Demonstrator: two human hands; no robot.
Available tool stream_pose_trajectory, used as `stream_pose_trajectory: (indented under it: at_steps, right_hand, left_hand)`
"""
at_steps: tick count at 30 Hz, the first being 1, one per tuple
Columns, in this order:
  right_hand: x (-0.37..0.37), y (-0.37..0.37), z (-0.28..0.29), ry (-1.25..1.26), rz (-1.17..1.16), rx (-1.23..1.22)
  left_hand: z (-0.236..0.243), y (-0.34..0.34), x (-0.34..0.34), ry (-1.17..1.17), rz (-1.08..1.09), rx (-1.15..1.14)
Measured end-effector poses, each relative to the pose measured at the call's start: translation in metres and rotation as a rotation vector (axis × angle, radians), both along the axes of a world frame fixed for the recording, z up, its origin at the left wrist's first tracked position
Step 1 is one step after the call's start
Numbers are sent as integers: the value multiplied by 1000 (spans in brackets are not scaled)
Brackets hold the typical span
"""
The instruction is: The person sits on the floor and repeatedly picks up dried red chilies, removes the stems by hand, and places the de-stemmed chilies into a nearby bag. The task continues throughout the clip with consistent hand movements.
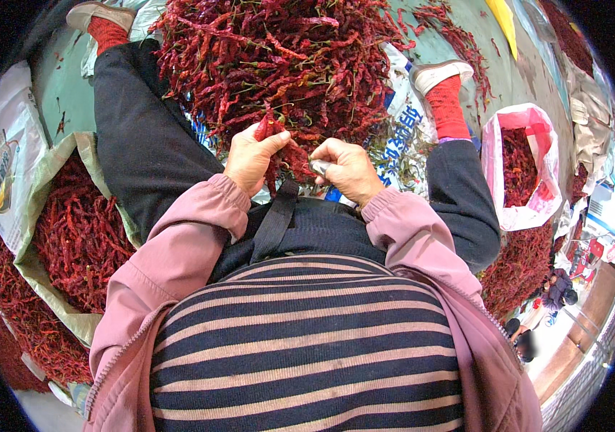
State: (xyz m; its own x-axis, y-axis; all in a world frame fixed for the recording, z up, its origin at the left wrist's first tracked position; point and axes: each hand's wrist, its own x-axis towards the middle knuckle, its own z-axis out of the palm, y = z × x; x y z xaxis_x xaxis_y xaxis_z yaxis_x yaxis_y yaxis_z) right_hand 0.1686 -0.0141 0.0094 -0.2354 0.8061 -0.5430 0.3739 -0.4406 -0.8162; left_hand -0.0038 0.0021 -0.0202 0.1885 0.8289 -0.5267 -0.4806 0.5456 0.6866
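Observation:
My left hand grips a small bunch of dried red chilies in front of my lap. My right hand is pinched at the right side of the bunch, with a small silvery piece at its thumb; what its fingertips hold is unclear. Just beyond both hands rises a big heap of long dried chilies, with some green stems among them, on printed white sacking littered with stem bits.
My outstretched legs flank the heap. An open green sack of chilies sits left, a pink-white sack right, with more chili piles behind. A yellow item lies at top right. Small figures of people appear far right.

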Motion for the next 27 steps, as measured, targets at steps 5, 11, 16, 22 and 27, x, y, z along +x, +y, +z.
stream_pose_trajectory:
  at_steps: [5, 11, 16, 22, 27]
  right_hand:
    - [-5, -9, 8, -49, 416, 452]
    - [4, -19, 10, -5, 526, 568]
    - [56, -17, -27, -821, 583, 373]
    - [25, 15, -65, -657, 265, 610]
    - [12, 27, -84, -770, 310, 633]
  left_hand:
    - [1, 1, 3, 159, -77, -51]
    - [5, 26, -19, 57, 18, -82]
    - [7, 21, -26, -64, -14, -112]
    - [3, 0, -34, -24, 12, -146]
    - [1, -4, -29, 209, -133, -95]
